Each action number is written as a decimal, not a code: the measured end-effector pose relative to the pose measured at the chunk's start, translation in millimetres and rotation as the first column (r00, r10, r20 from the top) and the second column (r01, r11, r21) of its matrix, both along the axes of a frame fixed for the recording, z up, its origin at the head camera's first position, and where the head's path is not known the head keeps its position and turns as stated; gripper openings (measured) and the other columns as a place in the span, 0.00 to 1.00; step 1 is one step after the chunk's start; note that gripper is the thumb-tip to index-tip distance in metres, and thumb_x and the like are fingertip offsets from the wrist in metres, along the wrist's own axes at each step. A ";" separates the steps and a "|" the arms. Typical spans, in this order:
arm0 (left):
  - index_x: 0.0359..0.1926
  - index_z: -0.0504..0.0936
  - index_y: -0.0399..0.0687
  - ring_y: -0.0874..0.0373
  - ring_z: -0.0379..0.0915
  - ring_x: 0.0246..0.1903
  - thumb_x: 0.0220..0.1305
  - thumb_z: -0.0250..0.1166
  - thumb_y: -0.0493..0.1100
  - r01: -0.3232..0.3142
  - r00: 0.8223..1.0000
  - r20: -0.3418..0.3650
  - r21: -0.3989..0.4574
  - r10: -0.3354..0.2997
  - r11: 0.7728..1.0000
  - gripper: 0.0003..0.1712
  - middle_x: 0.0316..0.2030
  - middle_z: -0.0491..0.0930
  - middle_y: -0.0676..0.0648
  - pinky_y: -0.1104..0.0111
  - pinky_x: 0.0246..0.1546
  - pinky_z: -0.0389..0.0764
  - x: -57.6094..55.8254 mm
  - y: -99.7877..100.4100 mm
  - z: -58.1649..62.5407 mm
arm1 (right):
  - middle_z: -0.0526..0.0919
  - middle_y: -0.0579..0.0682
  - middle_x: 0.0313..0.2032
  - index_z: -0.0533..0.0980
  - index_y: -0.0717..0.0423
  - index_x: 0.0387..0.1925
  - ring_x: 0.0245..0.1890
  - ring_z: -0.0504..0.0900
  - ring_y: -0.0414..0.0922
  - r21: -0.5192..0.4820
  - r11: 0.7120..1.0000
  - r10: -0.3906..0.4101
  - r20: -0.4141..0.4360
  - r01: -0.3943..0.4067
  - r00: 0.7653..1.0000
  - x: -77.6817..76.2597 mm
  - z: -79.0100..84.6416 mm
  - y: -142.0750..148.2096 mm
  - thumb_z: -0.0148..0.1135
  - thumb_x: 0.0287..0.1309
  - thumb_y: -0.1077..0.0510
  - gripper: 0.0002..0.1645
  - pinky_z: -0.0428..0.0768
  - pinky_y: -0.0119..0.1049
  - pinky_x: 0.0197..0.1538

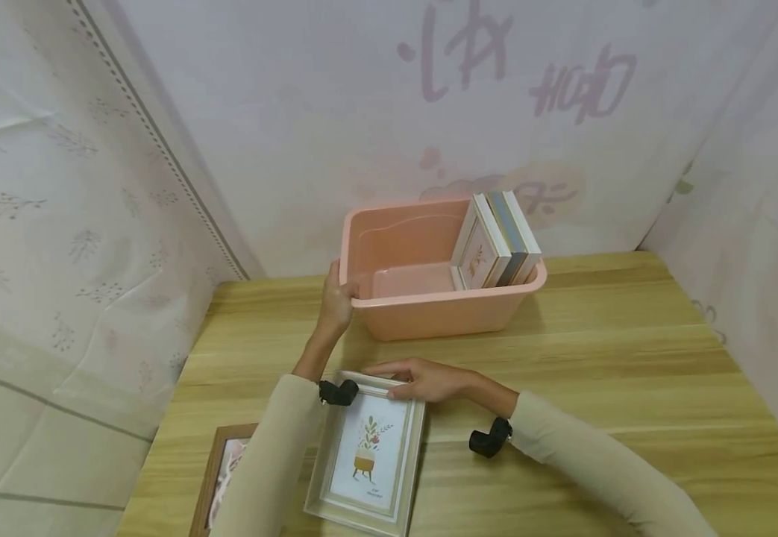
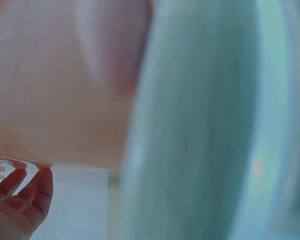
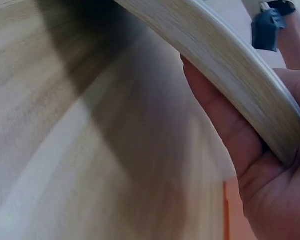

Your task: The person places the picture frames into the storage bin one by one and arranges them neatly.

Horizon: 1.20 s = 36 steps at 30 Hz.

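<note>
A pink plastic bin (image 1: 429,321) stands at the back of the table, and my left hand (image 1: 336,302) grips its left rim, thumb over the edge. In the left wrist view the fingers of my left hand (image 2: 25,202) touch the bin's wall. My right hand (image 1: 427,379) grips the far edge of a cream picture frame (image 1: 368,485) that shows a potted-plant print. The right wrist view has my right hand (image 3: 262,185) round the edge of the picture frame (image 3: 225,70), which is lifted off the table there. Several picture frames (image 1: 496,242) stand upright at the bin's right end.
A brown picture frame (image 1: 212,470) lies at the front left, partly behind my left sleeve (image 1: 268,455). The wooden table (image 1: 617,350) meets a printed cloth wall (image 1: 295,112) right behind the bin. More printed cloth (image 1: 60,246) hangs at the left side.
</note>
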State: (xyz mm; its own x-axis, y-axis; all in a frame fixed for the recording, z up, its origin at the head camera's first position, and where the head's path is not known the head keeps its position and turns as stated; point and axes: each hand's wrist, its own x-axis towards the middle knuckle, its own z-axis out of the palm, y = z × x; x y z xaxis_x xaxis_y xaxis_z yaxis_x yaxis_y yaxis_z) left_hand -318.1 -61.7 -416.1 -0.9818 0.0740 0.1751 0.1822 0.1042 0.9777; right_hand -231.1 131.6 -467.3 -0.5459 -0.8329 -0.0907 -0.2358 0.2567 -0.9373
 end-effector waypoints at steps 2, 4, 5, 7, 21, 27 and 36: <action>0.69 0.60 0.30 0.46 0.67 0.43 0.49 0.45 0.27 -0.002 1.000 0.000 0.001 0.002 1.000 0.40 0.50 0.71 0.31 0.55 0.48 0.71 0.8 0.0 -0.9 | 0.66 0.48 0.71 0.63 0.51 0.73 0.70 0.64 0.41 0.004 1.000 0.007 -0.026 -0.006 1.000 -0.3 2.1 4.7 0.55 0.70 0.59 0.32 0.63 0.37 0.70; 0.69 0.59 0.30 0.46 0.68 0.43 0.49 0.45 0.27 0.000 1.000 0.003 0.000 0.000 1.000 0.41 0.49 0.72 0.32 0.56 0.47 0.72 1.1 0.1 -2.0 | 0.65 0.47 0.72 0.64 0.50 0.73 0.72 0.61 0.41 0.009 1.000 0.007 -0.038 -0.006 0.999 0.0 5.1 10.0 0.55 0.70 0.58 0.31 0.61 0.37 0.71; 0.70 0.59 0.31 0.46 0.68 0.43 0.49 0.45 0.27 0.001 1.000 0.008 0.002 -0.001 1.000 0.41 0.49 0.72 0.32 0.56 0.47 0.72 1.0 0.3 -2.4 | 0.66 0.47 0.72 0.65 0.50 0.72 0.70 0.64 0.42 0.004 1.000 0.004 -0.034 -0.003 0.999 0.1 6.9 12.9 0.54 0.70 0.58 0.31 0.63 0.37 0.70; 0.70 0.58 0.32 0.47 0.68 0.44 0.50 0.45 0.27 0.010 1.000 0.011 0.003 -0.010 1.000 0.41 0.49 0.72 0.33 0.55 0.48 0.73 0.5 1.3 -2.9 | 0.69 0.50 0.70 0.66 0.50 0.72 0.64 0.72 0.42 -0.008 1.000 -0.011 -0.018 0.011 1.000 0.2 10.6 19.1 0.54 0.70 0.58 0.30 0.69 0.36 0.65; 0.71 0.58 0.33 0.47 0.67 0.44 0.49 0.45 0.26 0.011 1.000 0.004 0.012 -0.011 1.000 0.41 0.50 0.71 0.33 0.54 0.50 0.71 1.5 3.6 -1.3 | 0.70 0.52 0.69 0.68 0.53 0.70 0.61 0.73 0.43 -0.015 0.997 -0.083 -0.132 0.081 0.988 -1.0 44.8 56.0 0.55 0.70 0.59 0.29 0.72 0.31 0.60; 0.71 0.58 0.33 0.47 0.67 0.46 0.52 0.45 0.28 0.021 1.000 -0.012 0.006 -0.021 1.000 0.40 0.52 0.71 0.34 0.52 0.51 0.71 -0.8 3.5 2.2 | 0.73 0.52 0.66 0.68 0.50 0.71 0.43 0.77 0.39 0.004 0.988 -0.152 -0.161 0.155 0.975 -4.8 64.0 73.5 0.54 0.70 0.58 0.29 0.74 0.33 0.53; 0.72 0.56 0.34 0.46 0.67 0.46 0.52 0.44 0.30 0.024 1.000 0.002 -0.003 -0.024 1.000 0.41 0.53 0.71 0.33 0.47 0.53 0.71 0.8 -2.0 -1.0 | 0.80 0.56 0.48 0.67 0.55 0.70 0.22 0.67 0.33 0.000 0.985 -0.171 -0.209 0.175 0.963 -1.4 92.0 86.7 0.54 0.70 0.59 0.29 0.71 0.29 0.33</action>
State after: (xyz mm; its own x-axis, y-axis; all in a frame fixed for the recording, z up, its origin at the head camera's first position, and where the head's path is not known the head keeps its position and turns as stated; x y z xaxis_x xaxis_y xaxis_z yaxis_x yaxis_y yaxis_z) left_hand -317.3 -63.7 -417.1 -0.9801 0.0978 0.1727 0.1826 0.1031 0.9778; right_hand -232.5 218.4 -375.3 -0.6903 -0.7231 0.0253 -0.3750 0.3275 -0.8673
